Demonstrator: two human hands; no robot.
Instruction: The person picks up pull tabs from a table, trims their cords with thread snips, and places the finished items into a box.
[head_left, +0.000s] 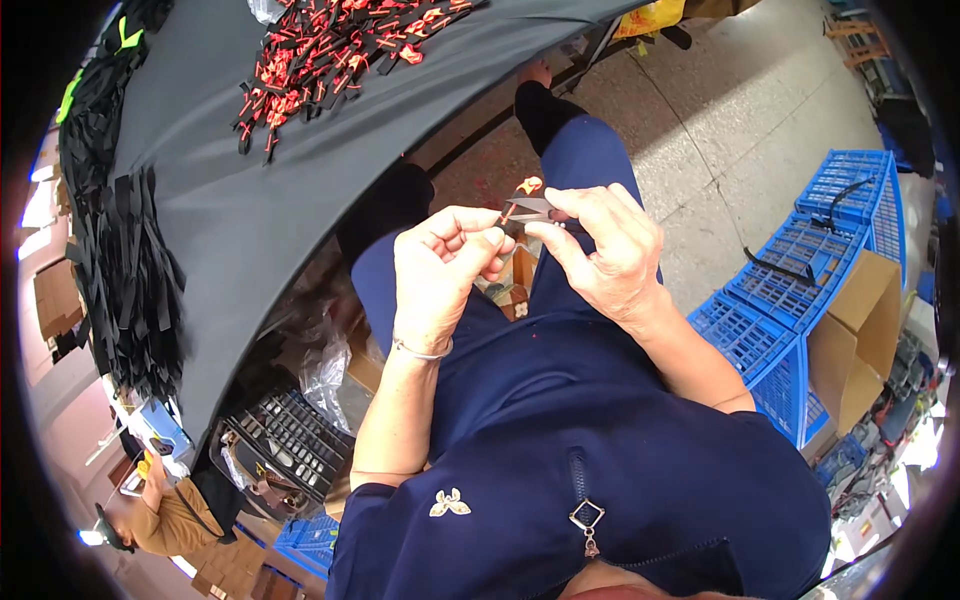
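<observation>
Above my lap, my left hand (437, 268) pinches a small piece with an orange-red cord (509, 212) between thumb and fingers. Most of that piece is hidden by the fingertips. Its loose, bright orange end (529, 186) sticks up beyond the blades. My right hand (612, 245) is closed around a pair of small thread snips (532, 209). Their pointed blades reach left, apart, at the cord close to my left fingertips. On the dark cloth-covered table (230, 200) lies a large pile of short black straps with orange-red cords (325, 65).
Long black strips (130, 290) hang over the table's left side. Blue plastic crates (780, 290) stand at the right beside an open cardboard box (855, 340). A black crate (285, 440) sits below the table. Another person in a brown top (180, 515) is at lower left.
</observation>
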